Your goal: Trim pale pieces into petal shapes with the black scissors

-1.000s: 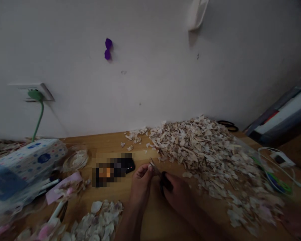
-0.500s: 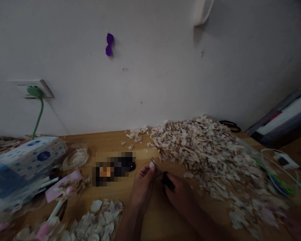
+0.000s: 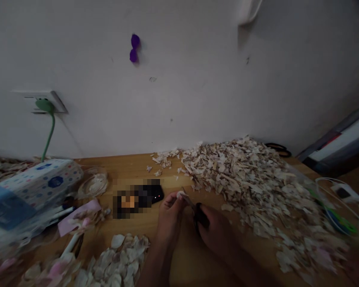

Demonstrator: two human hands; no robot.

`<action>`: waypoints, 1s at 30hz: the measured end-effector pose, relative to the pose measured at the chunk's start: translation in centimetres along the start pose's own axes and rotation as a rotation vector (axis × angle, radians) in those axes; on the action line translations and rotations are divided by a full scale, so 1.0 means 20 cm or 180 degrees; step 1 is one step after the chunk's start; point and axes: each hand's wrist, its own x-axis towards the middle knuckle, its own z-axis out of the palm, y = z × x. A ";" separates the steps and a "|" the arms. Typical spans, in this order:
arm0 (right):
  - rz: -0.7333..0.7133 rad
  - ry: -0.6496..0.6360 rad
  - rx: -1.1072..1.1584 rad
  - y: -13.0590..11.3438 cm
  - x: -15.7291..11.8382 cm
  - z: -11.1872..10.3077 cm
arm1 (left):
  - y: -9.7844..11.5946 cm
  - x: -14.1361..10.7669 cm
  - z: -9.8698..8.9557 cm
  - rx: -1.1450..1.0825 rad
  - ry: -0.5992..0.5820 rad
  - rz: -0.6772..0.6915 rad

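My left hand [image 3: 170, 213] is closed, pinching a small pale flake [image 3: 180, 194] between thumb and fingers. My right hand [image 3: 217, 231] grips a pair of scissors [image 3: 201, 217] by the black handles. The scissor blades point up and left and meet the flake; whether they are touching its edge is too dim to tell. To the right spreads a large heap of pale, ragged scraps [image 3: 230, 171]. Left of my left forearm lies a pile of rounder, pale, thin pieces [image 3: 124, 261].
A phone [image 3: 151, 197], partly pixelated, lies left of my hands on the wooden table [image 3: 116, 160]. Further left are a tissue pack [image 3: 42, 179], a pink paper [image 3: 74, 217] and pens. A white charger [image 3: 345, 193] with cable sits right; black-handled scissors [image 3: 278, 149] rest behind the heap.
The view has shifted slightly, moving the scene a little rightward and up. The flake now sits at a different angle in my left fingers, and the scissors stay close to it.
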 end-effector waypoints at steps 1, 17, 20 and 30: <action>0.0012 -0.0004 0.0005 0.00 0.00 0.00 | 0.00 0.00 0.00 -0.0040 0.0018 0.0002; 0.0086 -0.0008 -0.0043 0.02 0.01 0.02 | 0.00 -0.01 0.01 -0.0118 -0.0153 -0.0142; 0.0136 -0.0023 0.0011 0.03 0.02 0.02 | 0.00 -0.01 0.01 -0.0131 -0.0145 -0.0181; 0.0203 0.0002 0.0024 0.01 0.02 0.00 | 0.00 0.00 0.01 -0.0050 -0.0033 -0.0184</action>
